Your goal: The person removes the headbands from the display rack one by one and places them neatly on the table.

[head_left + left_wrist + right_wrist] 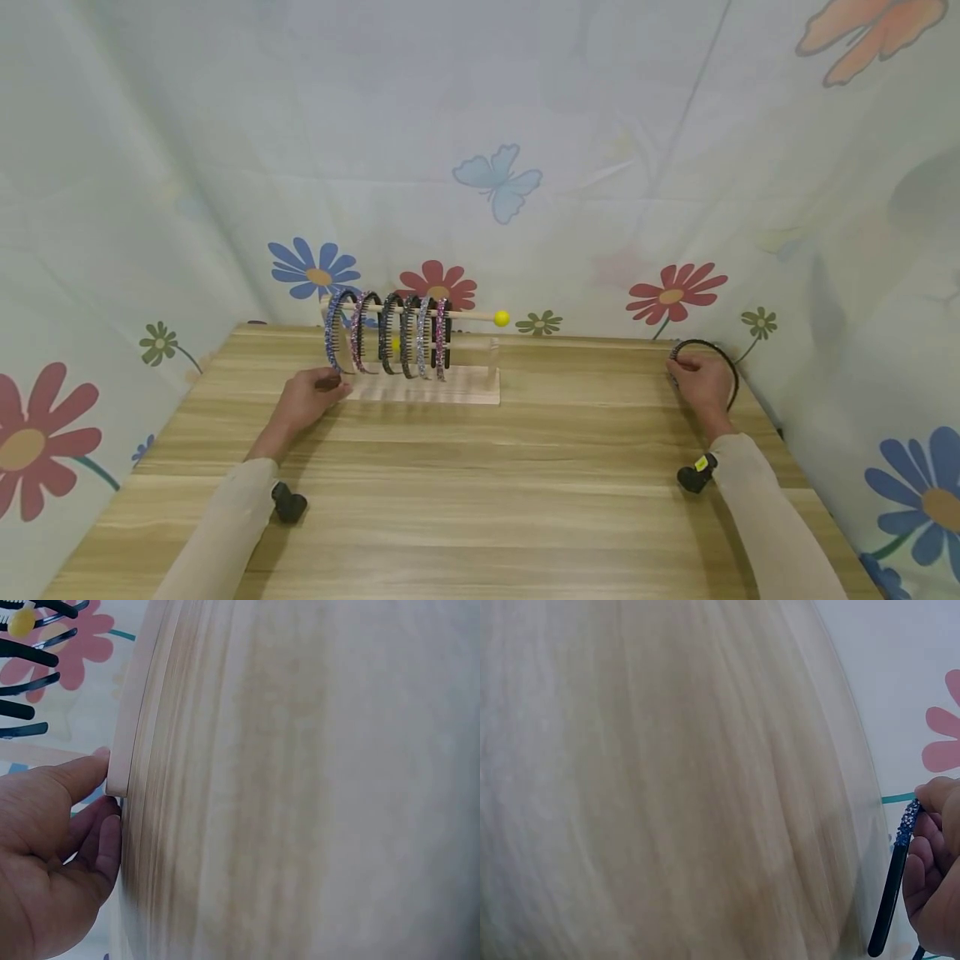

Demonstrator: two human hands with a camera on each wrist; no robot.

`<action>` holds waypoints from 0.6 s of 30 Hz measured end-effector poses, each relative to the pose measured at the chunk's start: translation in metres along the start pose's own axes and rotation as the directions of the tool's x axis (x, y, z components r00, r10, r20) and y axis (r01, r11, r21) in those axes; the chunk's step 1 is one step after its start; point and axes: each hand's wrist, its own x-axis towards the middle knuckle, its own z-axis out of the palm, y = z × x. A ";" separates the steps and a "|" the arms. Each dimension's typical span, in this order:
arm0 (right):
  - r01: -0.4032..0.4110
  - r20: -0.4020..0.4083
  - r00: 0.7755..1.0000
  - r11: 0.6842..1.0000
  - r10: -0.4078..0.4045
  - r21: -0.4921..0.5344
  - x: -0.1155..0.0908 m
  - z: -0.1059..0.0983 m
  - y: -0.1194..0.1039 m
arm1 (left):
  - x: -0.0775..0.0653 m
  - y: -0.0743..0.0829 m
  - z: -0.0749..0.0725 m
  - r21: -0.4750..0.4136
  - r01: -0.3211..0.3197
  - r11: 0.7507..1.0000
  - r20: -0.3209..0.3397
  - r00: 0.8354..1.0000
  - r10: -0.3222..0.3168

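Note:
At the back left, a wooden headband stand (480, 385) carries several jewelled headbands (423, 337) with black combs on its upper rod. My left hand (309, 398) is at the near left corner of the base. In the left wrist view, its thumb (88, 769) lies against the base (132, 742) and the curled fingers meet the end from the other side. Far to the right, my right hand (703, 383) pinches a black headband (733, 367) between thumb and fingers. Blue and silver stones cover part of that headband (906, 825) in the right wrist view; its end is plain black.
The stand's upper rod ends in a yellow ball (502, 318) that sticks out to the right. A wood-grain table (525, 483) reaches back to a flowered cloth backdrop (570, 242). Small black cameras (289, 503) are worn at both wrists.

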 end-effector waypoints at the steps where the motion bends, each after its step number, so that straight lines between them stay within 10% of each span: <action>1: -0.001 0.006 1.000 1.000 0.001 -0.003 0.000 0.000 0.000 | 0.000 0.000 0.000 0.000 0.000 1.000 -0.001 1.000 0.000; 18: -0.048 0.120 0.992 0.999 0.049 -0.019 0.001 0.000 0.003 | 0.000 -0.001 0.000 0.002 0.007 1.000 0.005 1.000 -0.007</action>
